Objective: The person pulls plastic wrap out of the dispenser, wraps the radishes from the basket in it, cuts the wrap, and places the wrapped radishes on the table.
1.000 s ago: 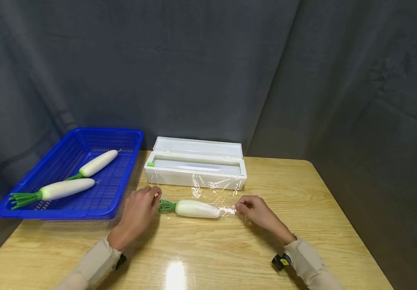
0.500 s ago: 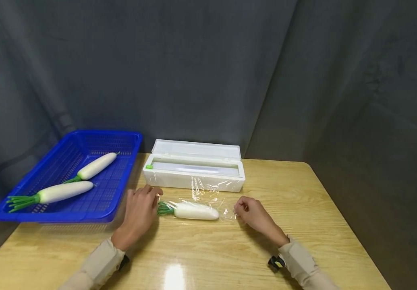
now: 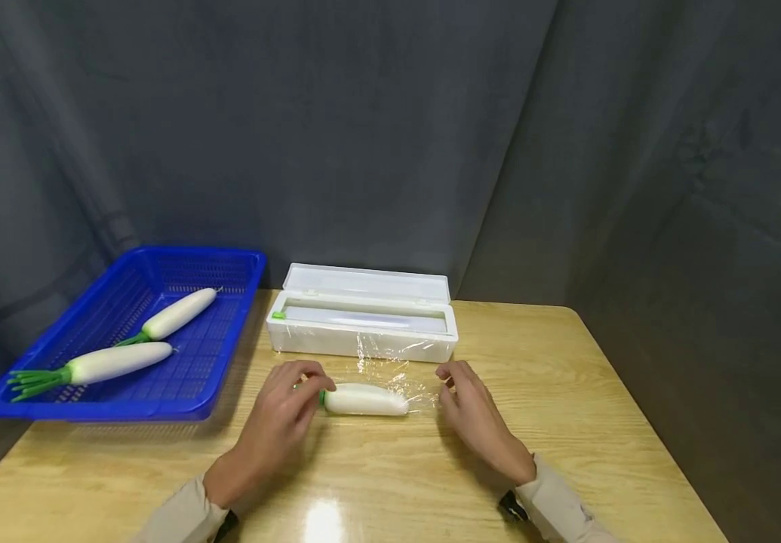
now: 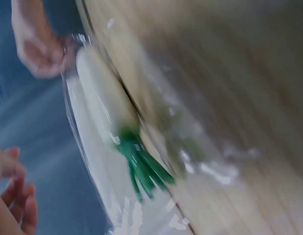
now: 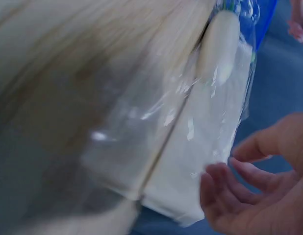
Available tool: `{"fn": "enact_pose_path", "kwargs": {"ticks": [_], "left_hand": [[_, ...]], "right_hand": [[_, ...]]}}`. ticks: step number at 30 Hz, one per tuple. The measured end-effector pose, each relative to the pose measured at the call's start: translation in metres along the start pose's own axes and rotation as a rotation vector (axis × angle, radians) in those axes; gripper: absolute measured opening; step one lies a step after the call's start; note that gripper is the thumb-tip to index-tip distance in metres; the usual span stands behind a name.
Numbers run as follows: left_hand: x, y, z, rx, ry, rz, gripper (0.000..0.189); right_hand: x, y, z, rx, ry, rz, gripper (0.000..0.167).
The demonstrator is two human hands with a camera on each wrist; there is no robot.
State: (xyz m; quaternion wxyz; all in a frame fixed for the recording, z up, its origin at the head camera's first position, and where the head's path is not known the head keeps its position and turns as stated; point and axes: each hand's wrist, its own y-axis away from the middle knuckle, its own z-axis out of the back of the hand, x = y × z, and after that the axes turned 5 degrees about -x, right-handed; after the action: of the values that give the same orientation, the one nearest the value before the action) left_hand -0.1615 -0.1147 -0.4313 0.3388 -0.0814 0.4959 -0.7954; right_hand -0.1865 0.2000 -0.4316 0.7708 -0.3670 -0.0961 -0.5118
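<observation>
Radish (image 3: 366, 400) lies on the table (image 3: 567, 392) with clear film (image 3: 419, 392) over it, roughly parallel to the front of the white box (image 3: 363, 342) and just short of it. The left hand (image 3: 281, 411) is at the leaf end, thumb and fingers parted, gripping nothing (the left wrist view shows them off the film). The right hand (image 3: 478, 422) sits past the tip, fingers loosely bent and apart from the thumb, beside the film's edge; whether they touch it, I cannot tell. Wood runs from that hand to the table's right edge. Leftward, the blue basket (image 3: 125, 409) covers the far left corner, holding two more radishes (image 3: 118, 362). A grey curtain (image 3: 390, 136) hangs behind the box.
</observation>
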Motion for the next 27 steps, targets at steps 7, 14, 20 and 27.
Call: {"fn": "enact_pose_path", "kwargs": {"ticks": [7,14,20,27], "left_hand": [[-0.010,0.011,-0.005,0.263,-0.021,-0.146,0.033],[-0.004,0.019,-0.007,0.295,-0.119,-0.105,0.041],[-0.005,0.019,-0.007,0.376,-0.149,-0.021,0.050],[-0.003,0.016,-0.005,0.454,-0.127,0.032,0.059]], "right_hand": [[0.022,0.002,-0.003,-0.163,0.158,0.323,0.020],[0.035,0.008,-0.011,-0.021,0.167,0.543,0.017],[0.032,0.007,-0.021,0.092,0.152,0.523,0.021],[0.024,0.004,-0.031,0.174,0.187,0.488,0.033]]}}
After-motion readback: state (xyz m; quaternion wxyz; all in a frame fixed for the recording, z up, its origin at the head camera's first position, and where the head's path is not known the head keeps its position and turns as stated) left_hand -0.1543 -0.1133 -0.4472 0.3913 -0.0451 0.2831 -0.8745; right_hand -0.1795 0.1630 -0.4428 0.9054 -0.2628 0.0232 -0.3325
